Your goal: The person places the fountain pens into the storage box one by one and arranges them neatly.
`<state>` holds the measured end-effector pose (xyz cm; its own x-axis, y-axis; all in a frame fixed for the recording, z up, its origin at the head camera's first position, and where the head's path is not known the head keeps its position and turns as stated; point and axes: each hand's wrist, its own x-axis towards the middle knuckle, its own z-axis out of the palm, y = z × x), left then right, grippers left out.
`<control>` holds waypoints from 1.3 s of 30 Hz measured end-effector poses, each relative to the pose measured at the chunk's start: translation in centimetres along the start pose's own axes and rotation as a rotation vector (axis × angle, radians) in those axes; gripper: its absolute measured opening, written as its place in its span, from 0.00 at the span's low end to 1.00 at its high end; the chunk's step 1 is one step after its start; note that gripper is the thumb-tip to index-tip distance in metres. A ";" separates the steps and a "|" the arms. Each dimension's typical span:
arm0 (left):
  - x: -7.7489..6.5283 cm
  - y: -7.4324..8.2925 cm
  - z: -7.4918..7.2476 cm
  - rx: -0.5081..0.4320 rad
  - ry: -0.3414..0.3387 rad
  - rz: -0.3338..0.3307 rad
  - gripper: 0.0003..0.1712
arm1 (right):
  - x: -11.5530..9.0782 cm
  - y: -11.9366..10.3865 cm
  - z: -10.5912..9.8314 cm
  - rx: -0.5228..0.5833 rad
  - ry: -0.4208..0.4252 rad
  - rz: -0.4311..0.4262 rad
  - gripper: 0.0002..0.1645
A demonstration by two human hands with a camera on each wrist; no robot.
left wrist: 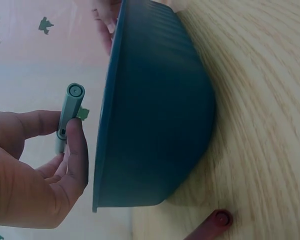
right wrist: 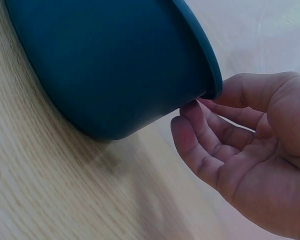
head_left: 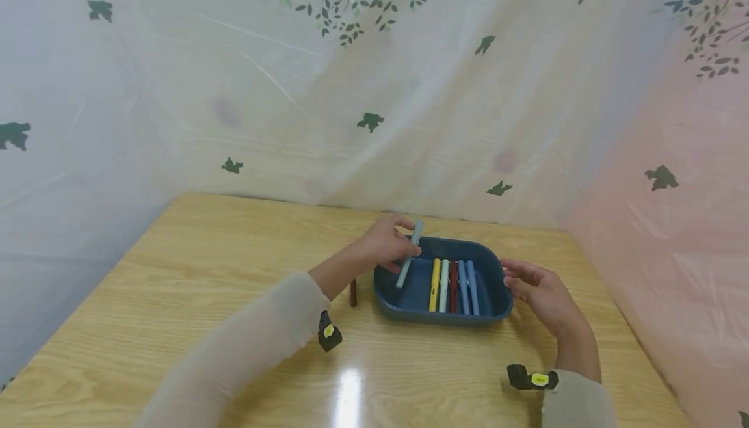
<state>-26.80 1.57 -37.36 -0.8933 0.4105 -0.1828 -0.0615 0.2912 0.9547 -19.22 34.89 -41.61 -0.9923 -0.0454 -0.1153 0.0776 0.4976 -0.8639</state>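
My left hand [head_left: 383,244] pinches a pale grey-green pen [head_left: 404,272] between thumb and fingers, tilted above the left end of a dark blue basin [head_left: 441,317]. In the left wrist view the pen's round end [left wrist: 76,90] faces the camera, apart from the basin's wall. My right hand [head_left: 545,294] pinches the basin's right rim, thumb at the lip and fingers below it in the right wrist view. Inside the basin lie a yellow pen [head_left: 435,285], a pale mint pen [head_left: 443,287], a dark red pen [head_left: 453,287] and two blue pens [head_left: 473,288], side by side.
Left of the basin, a dark red-brown pen [head_left: 353,293] lies on the wooden table [head_left: 175,285], partly hidden by my left forearm. A printed curtain [head_left: 292,122] hangs behind the table, with a pinkish stretch [head_left: 673,252] along the right.
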 end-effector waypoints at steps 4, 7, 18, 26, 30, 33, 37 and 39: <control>0.1 -0.1 0.8 -0.012 -0.002 -0.003 0.30 | 0.0 -0.1 0.0 0.005 -0.004 0.001 0.31; 0.2 -0.1 1.4 -0.019 -0.005 -0.004 0.29 | 0.0 -0.2 0.0 -0.001 -0.004 -0.002 0.31; 0.3 -0.5 3.2 0.047 0.010 -0.031 0.29 | -0.2 -0.2 -0.1 -0.029 -0.002 0.003 0.32; 0.5 -0.7 4.0 0.095 0.019 -0.071 0.30 | -0.3 -0.2 -0.1 -0.015 -0.008 0.009 0.32; 0.9 -1.0 4.6 0.141 0.026 -0.103 0.30 | -0.2 0.0 -0.1 0.005 -0.011 0.003 0.31; 1.1 -1.4 5.0 0.163 0.036 -0.118 0.30 | -0.2 0.1 -0.2 0.019 -0.019 -0.001 0.32; 1.2 -1.8 5.3 0.167 0.048 -0.122 0.29 | -0.1 0.1 -0.3 0.021 -0.026 -0.005 0.32; 1.2 -1.9 5.4 0.155 0.051 -0.120 0.29 | -0.1 0.0 -0.3 0.019 -0.028 -0.007 0.32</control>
<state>-25.32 6.20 -40.67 -0.9054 0.3218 -0.2769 -0.1030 0.4663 0.8786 -19.17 35.19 -41.42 -0.9897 -0.0731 -0.1231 0.0732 0.4806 -0.8739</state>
